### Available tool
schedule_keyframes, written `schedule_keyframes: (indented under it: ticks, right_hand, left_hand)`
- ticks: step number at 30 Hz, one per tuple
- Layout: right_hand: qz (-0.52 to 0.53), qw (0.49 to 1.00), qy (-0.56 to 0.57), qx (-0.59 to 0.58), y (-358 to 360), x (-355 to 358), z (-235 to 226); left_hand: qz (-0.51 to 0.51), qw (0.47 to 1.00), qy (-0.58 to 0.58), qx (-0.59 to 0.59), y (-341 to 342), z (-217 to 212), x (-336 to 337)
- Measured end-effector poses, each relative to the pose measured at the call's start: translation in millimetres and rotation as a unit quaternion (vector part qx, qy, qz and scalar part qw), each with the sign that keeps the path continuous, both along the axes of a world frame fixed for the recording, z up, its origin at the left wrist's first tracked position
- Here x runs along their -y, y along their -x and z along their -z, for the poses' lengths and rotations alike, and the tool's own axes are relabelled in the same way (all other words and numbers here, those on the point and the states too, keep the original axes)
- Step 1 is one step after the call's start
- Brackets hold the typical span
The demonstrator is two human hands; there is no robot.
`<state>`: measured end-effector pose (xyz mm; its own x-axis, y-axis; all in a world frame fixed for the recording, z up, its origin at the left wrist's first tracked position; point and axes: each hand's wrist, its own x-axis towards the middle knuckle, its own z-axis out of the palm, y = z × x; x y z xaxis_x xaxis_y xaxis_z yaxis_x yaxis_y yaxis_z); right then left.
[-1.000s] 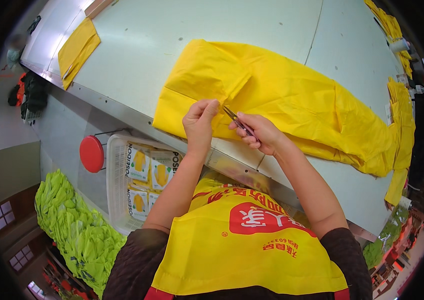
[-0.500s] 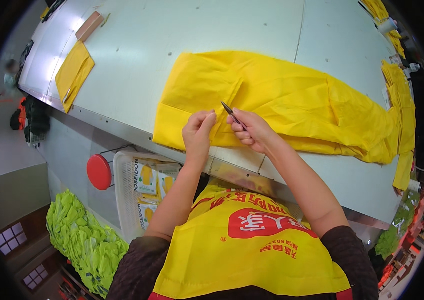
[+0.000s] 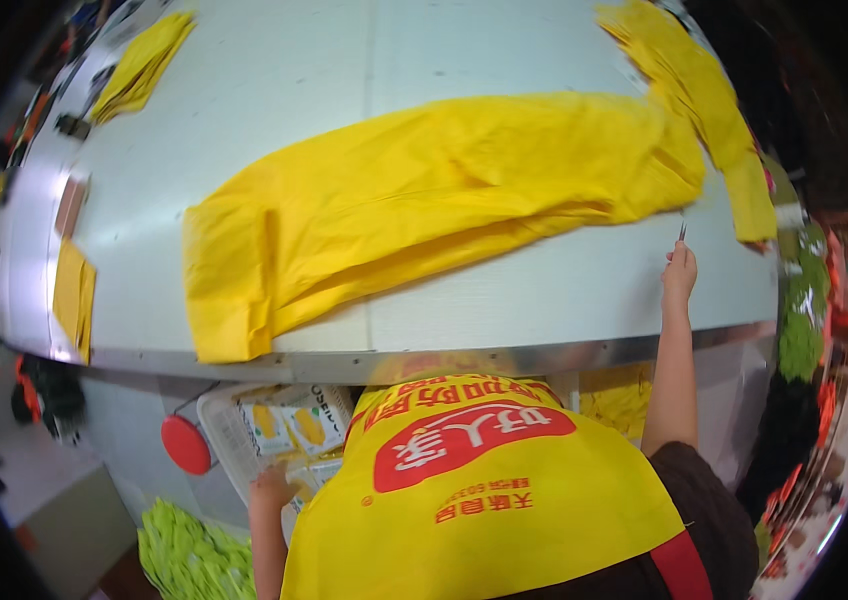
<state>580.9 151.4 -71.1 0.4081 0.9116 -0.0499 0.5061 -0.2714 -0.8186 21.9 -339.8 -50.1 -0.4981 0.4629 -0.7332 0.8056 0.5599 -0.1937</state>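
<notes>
A long folded yellow garment (image 3: 444, 170) lies across the table, with its squared, folded end at the left. My right hand (image 3: 679, 270) is closed around small pointed thread snips (image 3: 683, 232), tip facing away from me, just off the garment's right end. Down at the lower left, my left hand (image 3: 272, 490) is over a white basket (image 3: 216, 410) below the table edge. Its fingers look apart and slightly blurred, with nothing visible in them. Flat packages with yellow pictures (image 3: 309, 428) lie in that basket.
Folded yellow pieces (image 3: 144, 65) lie at the far left, another (image 3: 74, 300) by the left edge beside a brownish block (image 3: 70, 205). More yellow fabric (image 3: 709, 110) hangs along the right side. A red stool (image 3: 186, 445) and a lime-green heap (image 3: 194, 550) are below left.
My hands have parted: the right went right with the snips, the left dropped toward the basket. The view has shifted, and the garment now lies untouched, its left end straightened.
</notes>
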Motion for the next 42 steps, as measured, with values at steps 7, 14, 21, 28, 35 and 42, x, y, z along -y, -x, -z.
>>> schedule_keyframes:
  ticks: [7, 14, 21, 28, 35, 42]
  right_hand:
    - [0.053, 0.884, 0.186, 0.426, -142.1, -17.1, 32.6]
    - [-0.016, 0.901, -0.117, 0.417, -92.3, -49.2, 8.9]
    - [-0.350, 0.902, -0.196, -0.160, 197.4, -3.7, -106.0]
    - [-0.614, 0.699, 0.169, -0.326, 380.0, 115.2, -102.3]
    - [-0.524, 0.798, 0.245, -0.168, 501.0, 127.0, -70.1]
    - [-0.465, 0.855, 0.219, -0.073, 561.3, 134.1, -12.3]
  left_hand:
    - [-0.096, 0.539, -0.526, 0.651, -172.1, -205.5, -273.7]
    - [-0.181, 0.158, -0.501, 0.831, -262.5, -270.2, -273.3]
    - [-0.216, 0.119, -0.540, 0.805, -257.6, -276.7, -266.2]
    - [-0.239, 0.125, -0.588, 0.763, -245.3, -304.5, -240.5]
    - [-0.057, 0.373, -0.678, 0.631, -125.2, -243.4, -186.5]
    - [-0.118, 0.728, -0.672, 0.068, 86.5, -80.4, -178.3]
